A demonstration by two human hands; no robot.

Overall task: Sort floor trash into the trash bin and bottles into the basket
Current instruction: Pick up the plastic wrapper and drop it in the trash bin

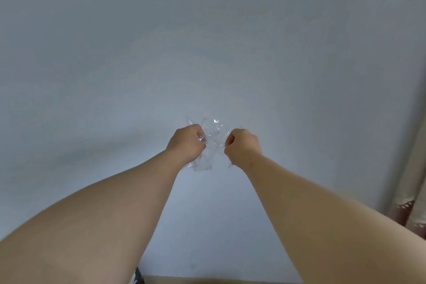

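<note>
A crumpled piece of clear plastic wrap [214, 134] hangs in front of a plain pale wall, held up between both hands. My left hand [187, 143] grips its left side with curled fingers. My right hand [242, 145] grips its right side the same way. A loose flap of the plastic dangles below my left hand. Both forearms reach forward from the bottom corners. No trash bin, basket or bottle is in view.
A plain grey-white wall [207, 41] fills nearly the whole view. A pale curtain with a lace hem [412, 191] hangs at the right edge. A thin strip of brown floor [207, 280] shows at the bottom.
</note>
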